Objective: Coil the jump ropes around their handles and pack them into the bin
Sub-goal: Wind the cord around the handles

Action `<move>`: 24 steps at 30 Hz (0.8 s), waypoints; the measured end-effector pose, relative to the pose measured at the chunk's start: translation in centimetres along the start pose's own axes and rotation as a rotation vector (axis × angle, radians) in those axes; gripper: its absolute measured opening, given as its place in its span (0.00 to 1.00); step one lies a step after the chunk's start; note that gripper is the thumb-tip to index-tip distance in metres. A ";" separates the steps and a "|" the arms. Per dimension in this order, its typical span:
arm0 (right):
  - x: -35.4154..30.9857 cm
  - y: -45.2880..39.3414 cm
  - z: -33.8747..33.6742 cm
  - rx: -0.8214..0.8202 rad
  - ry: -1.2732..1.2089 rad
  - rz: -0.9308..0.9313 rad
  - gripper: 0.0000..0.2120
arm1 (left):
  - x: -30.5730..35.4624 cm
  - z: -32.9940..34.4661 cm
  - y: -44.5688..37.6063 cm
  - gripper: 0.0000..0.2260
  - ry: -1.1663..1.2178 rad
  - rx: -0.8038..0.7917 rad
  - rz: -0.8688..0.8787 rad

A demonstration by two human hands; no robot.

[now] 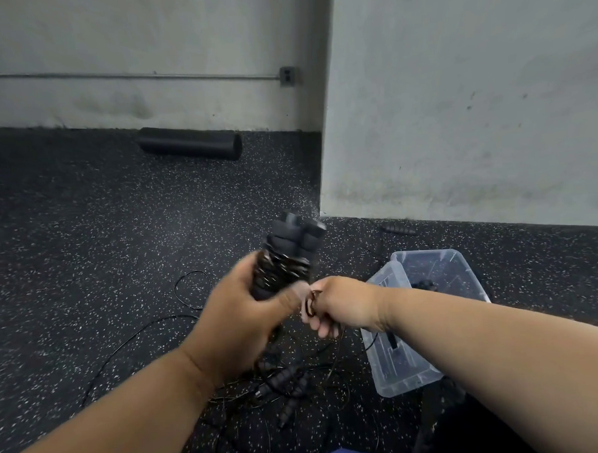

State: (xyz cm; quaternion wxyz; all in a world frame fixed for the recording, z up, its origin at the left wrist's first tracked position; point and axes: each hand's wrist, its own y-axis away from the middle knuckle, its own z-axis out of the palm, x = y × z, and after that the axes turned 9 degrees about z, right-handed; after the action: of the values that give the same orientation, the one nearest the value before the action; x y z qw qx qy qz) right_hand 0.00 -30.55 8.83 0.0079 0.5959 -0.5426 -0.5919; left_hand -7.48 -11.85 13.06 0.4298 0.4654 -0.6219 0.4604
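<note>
My left hand grips a pair of black jump rope handles held upright, with thin rope coiled around their middle. My right hand pinches the loose end of that rope right beside the handles. Both hands are blurred. Below them on the floor lies a tangle of more black jump ropes with their handles. A clear plastic bin stands to the right on the floor, with something dark inside it.
The bin's clear lid leans against its near side. A black foam roller lies by the far wall. A loose handle rests near the wall corner. A grey wall juts out at the right.
</note>
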 end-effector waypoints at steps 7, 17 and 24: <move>0.6 -0.9 -1.2 0.263 -0.133 -0.100 0.17 | -5.2 -4.6 -2.8 0.14 -0.052 0.514 -0.423; -0.4 0.0 -2.8 0.049 -0.745 -0.221 0.22 | -7.6 -5.0 -3.1 0.18 -0.527 0.289 -0.460; -2.0 1.3 -1.7 -0.049 -0.596 -0.373 0.11 | -8.2 -0.9 -1.9 0.24 -0.915 -0.113 -0.265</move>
State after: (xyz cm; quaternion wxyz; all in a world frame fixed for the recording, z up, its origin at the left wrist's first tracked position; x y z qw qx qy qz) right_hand 0.92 -30.84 11.54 -0.2449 0.4856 -0.3884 -0.7439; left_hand -3.96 -9.75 5.65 0.1918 0.6713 -0.7066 0.1151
